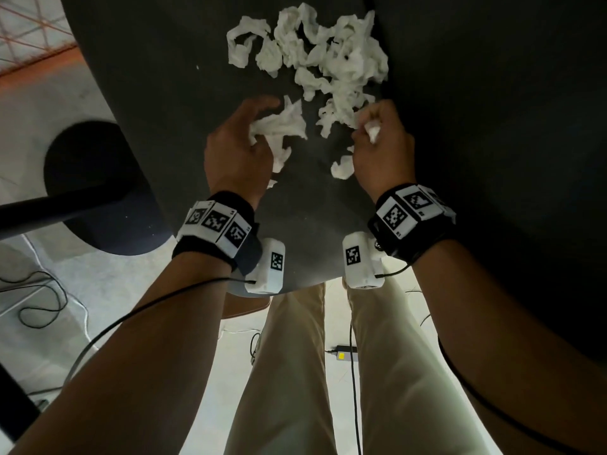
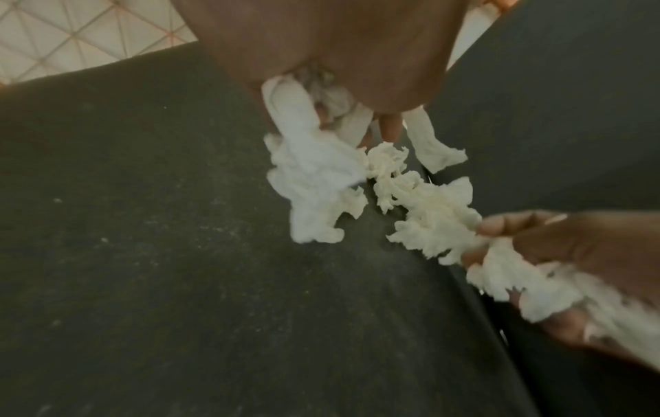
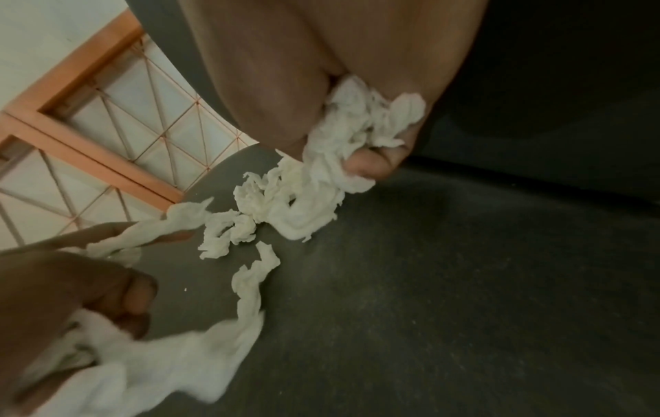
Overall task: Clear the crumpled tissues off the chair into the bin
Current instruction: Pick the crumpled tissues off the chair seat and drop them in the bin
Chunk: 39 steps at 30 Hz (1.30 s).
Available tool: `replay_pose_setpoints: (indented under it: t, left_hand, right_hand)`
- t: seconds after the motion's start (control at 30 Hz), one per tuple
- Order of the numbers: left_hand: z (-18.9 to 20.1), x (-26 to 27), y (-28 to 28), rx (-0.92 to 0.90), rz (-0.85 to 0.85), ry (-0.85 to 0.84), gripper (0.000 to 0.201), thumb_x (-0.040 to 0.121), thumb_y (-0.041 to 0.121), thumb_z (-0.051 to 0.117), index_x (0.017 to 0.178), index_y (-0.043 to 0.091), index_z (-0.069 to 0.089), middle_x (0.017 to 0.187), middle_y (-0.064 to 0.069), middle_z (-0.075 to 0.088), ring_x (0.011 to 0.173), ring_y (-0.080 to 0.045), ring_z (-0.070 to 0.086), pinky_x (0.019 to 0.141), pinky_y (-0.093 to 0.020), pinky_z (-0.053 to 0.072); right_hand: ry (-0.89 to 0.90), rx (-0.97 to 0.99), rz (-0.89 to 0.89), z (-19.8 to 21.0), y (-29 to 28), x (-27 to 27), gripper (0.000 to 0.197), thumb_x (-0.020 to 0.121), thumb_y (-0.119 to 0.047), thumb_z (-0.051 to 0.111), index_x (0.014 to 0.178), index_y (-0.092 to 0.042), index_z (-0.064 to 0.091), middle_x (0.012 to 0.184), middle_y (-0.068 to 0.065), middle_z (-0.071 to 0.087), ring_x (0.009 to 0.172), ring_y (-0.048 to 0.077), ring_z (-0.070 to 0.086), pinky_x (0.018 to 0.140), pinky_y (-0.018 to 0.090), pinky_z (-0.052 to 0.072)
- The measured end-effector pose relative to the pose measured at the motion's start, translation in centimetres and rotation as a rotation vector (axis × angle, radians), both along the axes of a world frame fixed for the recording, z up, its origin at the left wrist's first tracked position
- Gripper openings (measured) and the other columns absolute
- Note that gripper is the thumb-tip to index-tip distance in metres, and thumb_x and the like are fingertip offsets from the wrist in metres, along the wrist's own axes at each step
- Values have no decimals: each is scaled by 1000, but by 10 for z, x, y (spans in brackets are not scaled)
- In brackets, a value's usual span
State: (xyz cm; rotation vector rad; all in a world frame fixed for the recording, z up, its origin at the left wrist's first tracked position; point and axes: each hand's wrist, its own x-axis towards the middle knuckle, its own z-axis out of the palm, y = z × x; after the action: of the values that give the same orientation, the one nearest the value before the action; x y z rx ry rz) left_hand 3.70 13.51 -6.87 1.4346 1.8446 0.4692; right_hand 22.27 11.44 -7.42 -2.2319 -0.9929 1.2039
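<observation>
Several crumpled white tissues lie strewn over the dark chair seat. My left hand grips a bunch of tissue at the near edge of the pile; the wad trails out of the curled fingers. My right hand pinches another crumpled tissue, seen as a wad tucked between thumb and fingers. More loose pieces lie between the two hands. The bin is not in view.
The chair's black armrest and round base are at the left. Cables and a power adapter lie on the pale floor. An orange-framed mesh panel stands beyond the seat's edge. My legs stand at the seat's front.
</observation>
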Motion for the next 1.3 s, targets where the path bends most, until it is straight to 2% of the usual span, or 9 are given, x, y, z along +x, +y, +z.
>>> replay_pose_setpoints:
  t: [0.13, 0.27, 0.37, 0.57, 0.73, 0.93, 1.03, 1.17, 1.3]
  left_hand:
    - [-4, -2, -7, -88, -37, 218, 35, 83, 31, 43, 112, 31, 63, 100, -2, 71, 94, -27, 65, 79, -40, 53]
    - [-21, -2, -12, -281, -111, 292, 44, 86, 50, 50, 125, 30, 46, 110, -4, 67, 102, -32, 63, 83, -39, 46]
    - [-33, -3, -16, -307, -189, 296, 48, 85, 55, 57, 125, 32, 44, 116, 1, 65, 105, -28, 62, 82, -37, 45]
    - [-41, 0, -10, -204, -196, 272, 36, 86, 39, 54, 113, 17, 60, 111, -10, 63, 103, -31, 61, 85, -38, 49]
    - [-27, 4, 1, -82, -134, 198, 10, 81, 17, 58, 89, 11, 58, 96, -9, 61, 88, -27, 59, 72, -27, 38]
    - [-8, 12, 13, -51, -35, -51, 17, 77, 10, 46, 80, 24, 56, 67, 11, 54, 65, -12, 53, 62, -26, 46]
    - [-1, 17, 20, -27, 37, -84, 23, 85, 25, 49, 64, 18, 53, 59, 7, 53, 60, -18, 54, 62, -34, 48]
    - [12, 27, 28, -165, 67, -84, 58, 96, 56, 41, 53, 17, 45, 53, 2, 50, 55, -19, 50, 62, -32, 43]
    - [14, 29, 31, -248, -3, -70, 60, 103, 48, 31, 79, 3, 61, 76, -9, 63, 74, -20, 61, 70, -29, 47]
  right_hand:
    - [-10, -19, 43, -1, 14, -3, 53, 90, -5, 49, 134, -34, 45, 135, -1, 53, 121, 18, 55, 92, 28, 50]
    - [-42, -116, 97, -14, 32, -5, 69, 91, -19, 56, 150, -31, 23, 153, 1, 37, 135, 21, 44, 98, 24, 39]
    - [-105, -139, 94, -22, 35, -8, 53, 85, -35, 61, 135, -25, 47, 133, 2, 57, 116, 22, 58, 95, 38, 51]
    - [-98, -109, 117, -26, 26, -7, 17, 86, -32, 58, 86, -15, 58, 91, 1, 63, 82, 16, 60, 66, 24, 42]
    - [-45, -13, 121, -20, 5, -7, 5, 82, -12, 63, 78, -12, 60, 80, 0, 60, 74, 12, 56, 60, 11, 40]
    - [43, -21, -42, -3, -12, -3, 30, 83, -1, 53, 67, -23, 43, 66, -10, 48, 55, 0, 48, 49, 4, 35]
    - [173, -80, -171, 8, -7, -2, 16, 84, -10, 57, 74, -22, 56, 72, -6, 61, 51, -5, 54, 47, 7, 39]
    - [239, -169, -190, 10, 1, -2, 40, 85, -46, 62, 59, -15, 64, 50, -8, 59, 49, 7, 55, 50, 16, 43]
    - [209, -138, -239, 6, 9, -6, 61, 84, -58, 61, 44, -13, 49, 45, 5, 56, 51, 25, 58, 58, 34, 53]
